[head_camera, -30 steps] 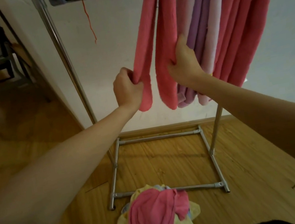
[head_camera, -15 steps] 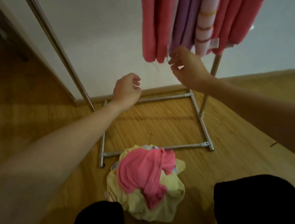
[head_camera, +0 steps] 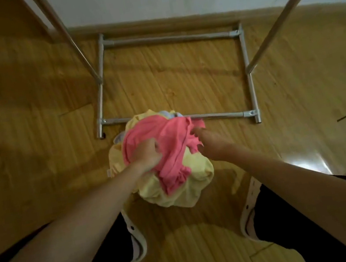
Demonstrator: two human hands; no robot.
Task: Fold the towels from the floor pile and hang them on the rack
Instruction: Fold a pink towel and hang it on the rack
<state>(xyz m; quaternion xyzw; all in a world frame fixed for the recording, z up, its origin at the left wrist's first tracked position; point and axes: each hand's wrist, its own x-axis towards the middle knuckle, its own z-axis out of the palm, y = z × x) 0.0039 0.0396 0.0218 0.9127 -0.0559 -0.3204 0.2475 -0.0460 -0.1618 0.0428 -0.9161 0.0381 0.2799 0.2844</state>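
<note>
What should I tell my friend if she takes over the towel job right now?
Left hand: closed on the pink towel at the top of the floor pile.
Right hand: fingers on the same pink towel's right edge; a firm grip cannot be told.
The pile sits against the rack's front base bar; yellow towels lie under the pink one.
Done: nothing shown here; the hanging rail is out of view.
Left: lift the pink towel, fold it, hang it, then the rest of the pile.

Rack (head_camera: 249,77): shiny smooth metal tubing. Floor (head_camera: 180,72): glossy wood planks. Towels (head_camera: 170,145): soft matt cloth, crumpled.
</note>
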